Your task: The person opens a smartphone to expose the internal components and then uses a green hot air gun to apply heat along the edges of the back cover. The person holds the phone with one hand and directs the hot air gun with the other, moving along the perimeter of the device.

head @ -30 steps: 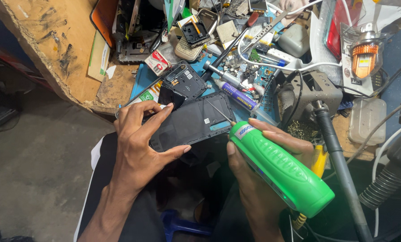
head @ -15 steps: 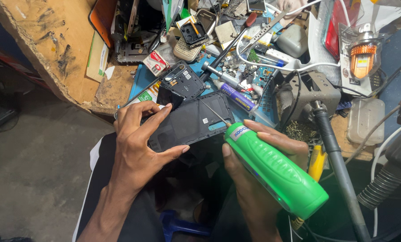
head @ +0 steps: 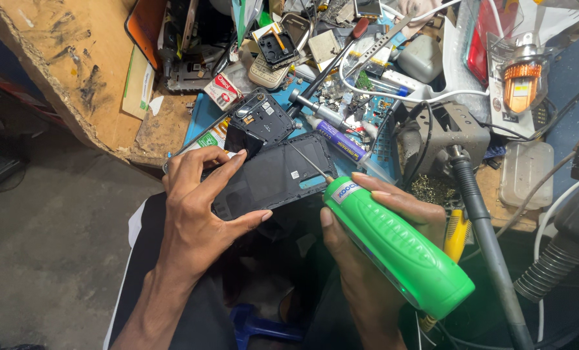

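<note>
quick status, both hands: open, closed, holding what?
Left hand: closed around the edge of the black phone back panel, holding it.
Right hand: closed around the green electric screwdriver, its bit on the panel.

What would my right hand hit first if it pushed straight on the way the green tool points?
Probably the black phone back: the right hand aims the green tool there, tip about touching.
</note>
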